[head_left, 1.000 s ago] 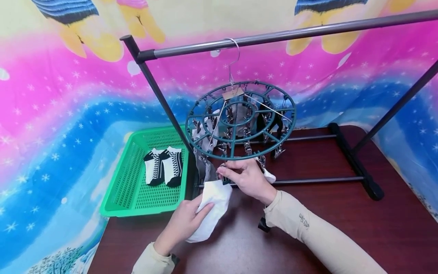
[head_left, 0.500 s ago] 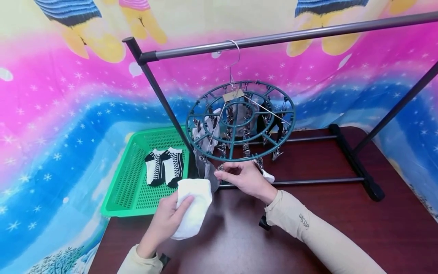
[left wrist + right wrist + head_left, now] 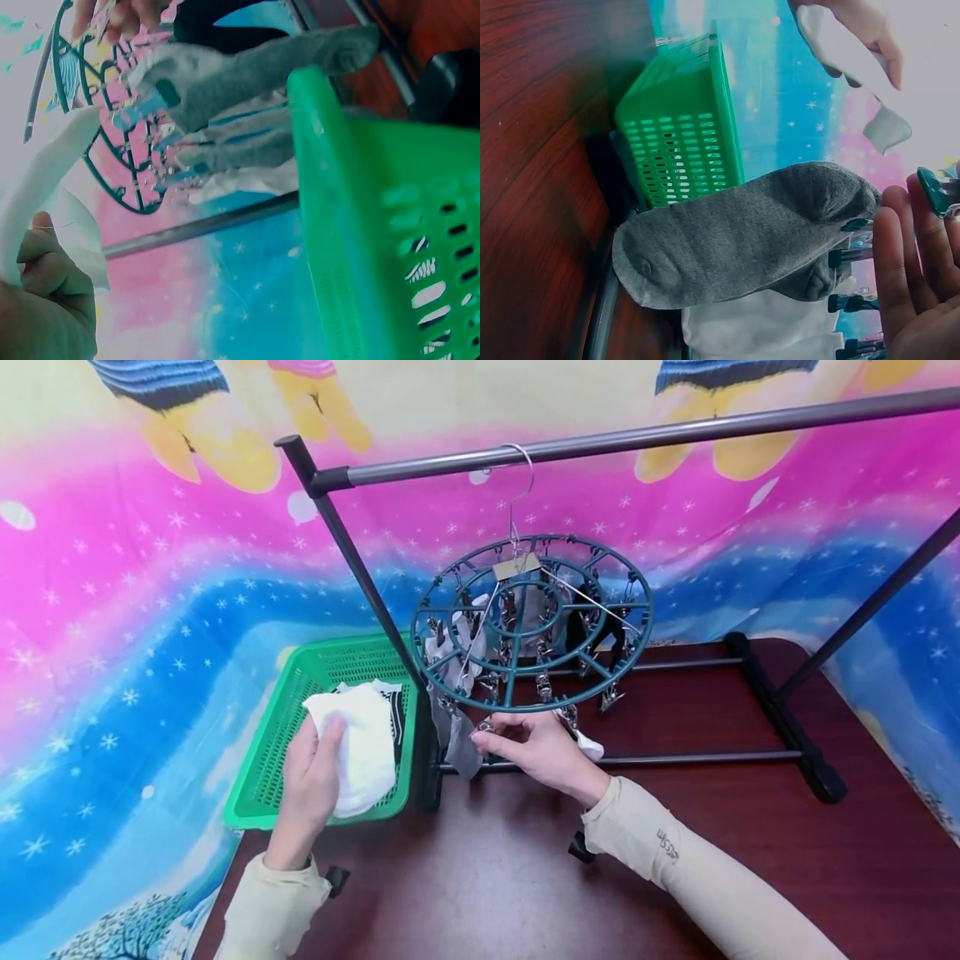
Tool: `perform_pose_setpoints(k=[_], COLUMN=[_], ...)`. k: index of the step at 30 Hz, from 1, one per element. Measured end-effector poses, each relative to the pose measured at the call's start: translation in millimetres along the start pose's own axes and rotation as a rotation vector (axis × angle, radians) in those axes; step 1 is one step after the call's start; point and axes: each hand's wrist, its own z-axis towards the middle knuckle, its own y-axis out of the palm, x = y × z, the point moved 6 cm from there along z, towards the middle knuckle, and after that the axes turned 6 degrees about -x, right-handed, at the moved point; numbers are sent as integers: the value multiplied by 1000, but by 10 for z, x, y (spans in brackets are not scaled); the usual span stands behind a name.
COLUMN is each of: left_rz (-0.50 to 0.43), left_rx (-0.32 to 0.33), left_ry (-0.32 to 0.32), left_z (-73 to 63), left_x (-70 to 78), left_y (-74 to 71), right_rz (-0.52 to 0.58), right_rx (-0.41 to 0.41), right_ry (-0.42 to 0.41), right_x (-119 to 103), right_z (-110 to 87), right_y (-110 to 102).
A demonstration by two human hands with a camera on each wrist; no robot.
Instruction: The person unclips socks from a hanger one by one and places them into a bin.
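Clip hanger (image 3: pixel 512 672) of concentric dark-green rings and spokes; left of it, a perforated green basket (image 3: pixel 264 735). Under it dangles a finely knitted grey sock (image 3: pixel 742 232). Left of the hanger, the left hand (image 3: pixel 311 772) grips a limp white sock (image 3: pixel 363 747); at the hanger's near rim, the right hand (image 3: pixel 551 752) pinches a green-tipped metal clip (image 3: pixel 933 193).

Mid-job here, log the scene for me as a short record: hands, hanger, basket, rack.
Left hand: holds a white cloth, not clipped
Right hand: pinches a clip below the hanger's near rim
Hanger: round, green, hooked on the rack's top bar
On hanger: gray sock, black item, other pale pieces
Basket: green, left of the hanger; holds black-and-white socks, partly hidden in the head view
Rack: dark metal, stands on the table
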Motion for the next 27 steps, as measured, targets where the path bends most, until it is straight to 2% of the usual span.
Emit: perform_pose_setpoints(k=[3, 9, 12, 19, 27], left_rz=[-17, -117, -110, -23, -51], left_rx=[-5, -45, -44, -51, -68], left_ry=[-41, -139, -165, -255, -371], left_z=[111, 358, 487, 796, 1111], left_x=[-36, -174, -264, -402, -654], left_y=[-74, -198, -257, -330, -309], right_rz=[-2, -13, -19, -3, 3], right_rx=[9, 9, 10, 32, 35], right_ry=[-16, -30, -52, -96, -101], right_x=[-8, -27, -34, -52, -44], right_z=[12, 22, 18, 15, 16], right_y=[0, 1, 1, -9, 18])
